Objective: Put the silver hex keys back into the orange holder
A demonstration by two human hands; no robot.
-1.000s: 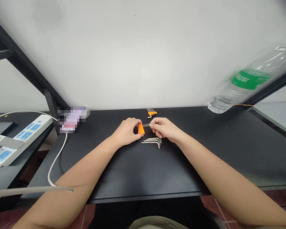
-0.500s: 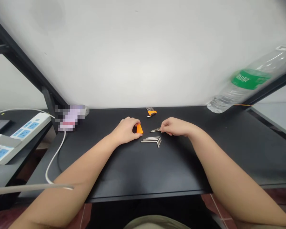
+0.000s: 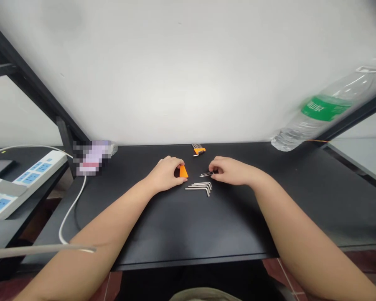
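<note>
A: Even, soft light is seen from above; the white wall point(image 3: 181, 75) is rendered bright without glare, and faint shadows are cast on the black desk point(image 3: 181, 225).

B: Strong wide-angle bending is noted at the edges; the water bottle point(image 3: 322, 110) is smeared and blurred.

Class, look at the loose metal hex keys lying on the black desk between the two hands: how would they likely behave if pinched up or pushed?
The loose hex keys look thin, so probably light yet stiff. Their L-bend should stop them rolling; they lie flat. On the smooth desk they would likely slide and scatter, being unbound.
</note>
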